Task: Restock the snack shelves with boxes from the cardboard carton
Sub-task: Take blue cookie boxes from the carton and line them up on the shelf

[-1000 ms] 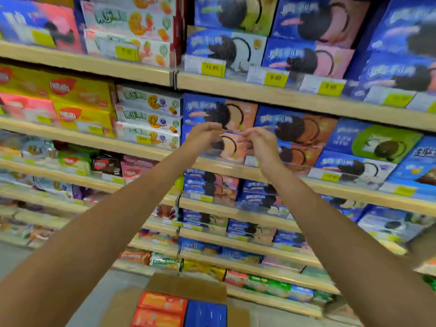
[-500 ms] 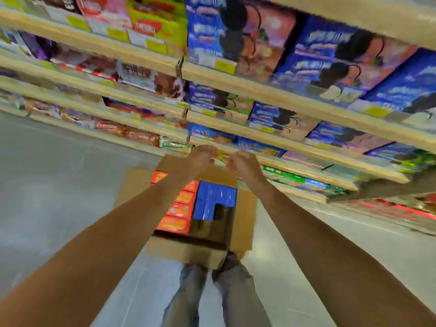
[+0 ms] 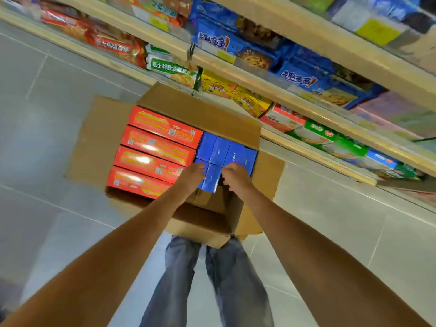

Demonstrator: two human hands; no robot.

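The left hand [image 3: 192,175] and the right hand [image 3: 236,177] are held close together, low down at the carton. One small blue cardboard box [image 3: 212,182] is squeezed between them, with curled fingers pressed on each of its sides. Two hands are likely used so that the box can be pulled straight up out of its tight row without being tipped.

Just past the hands, more blue boxes [image 3: 220,149] are stood on end, packed side by side. About six blue ones can be counted in all, though one is partly hidden by the left hand. To the left of the hands, four long red cardboard boxes [image 3: 155,147] are laid in a neat row. They are probably packed tight so that nothing slides about.

All of them are kept in the big brown cardboard carton [image 3: 200,109]. It is set on the grey tiled floor [image 3: 47,102] with its flaps folded open, so the boxes can be reached from above. Nearer than the hands, a bare gap is seen inside it.

Beyond the carton, the pale snack shelves [image 3: 306,36] are filled with many bright packs [image 3: 174,69]. The held box has not yet been put there.
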